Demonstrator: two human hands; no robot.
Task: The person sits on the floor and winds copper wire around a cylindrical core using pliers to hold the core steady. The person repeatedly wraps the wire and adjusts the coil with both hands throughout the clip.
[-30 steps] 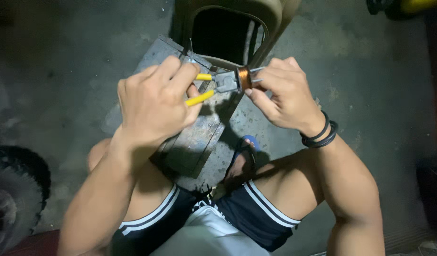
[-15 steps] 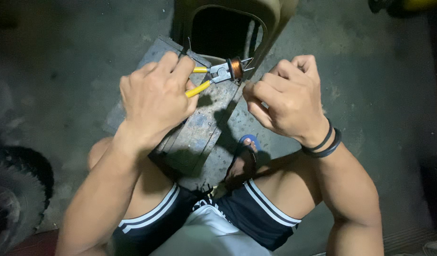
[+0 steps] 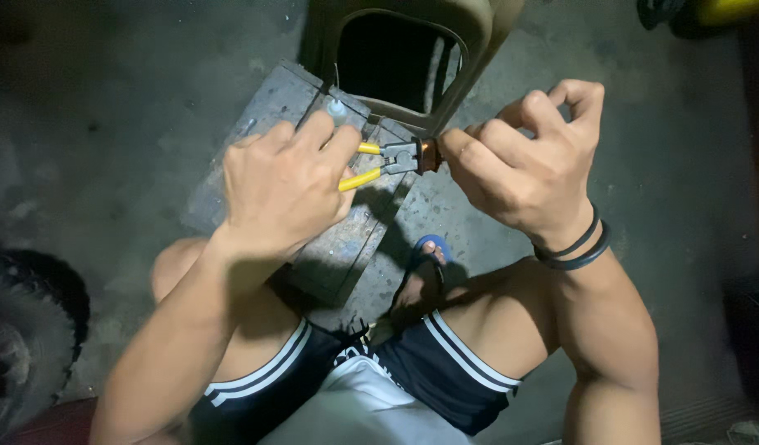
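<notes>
Gripping step in hand: left hand (image 3: 285, 185) squeezes yellow-handled steel pliers (image 3: 388, 161) on small copper-coloured cylindrical part (image 3: 428, 154), pinched by right hand (image 3: 524, 165) fingers at three o'clock, above grey slab (image 3: 264, 111); next move likely needs steady counter-hold

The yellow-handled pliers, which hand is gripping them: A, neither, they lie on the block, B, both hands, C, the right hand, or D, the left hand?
D: the left hand wraps the yellow handles of the pliers, while the right hand pinches a small copper-coloured part at their jaws.

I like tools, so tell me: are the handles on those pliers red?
No, the pliers held in the left hand have yellow handles.
</notes>
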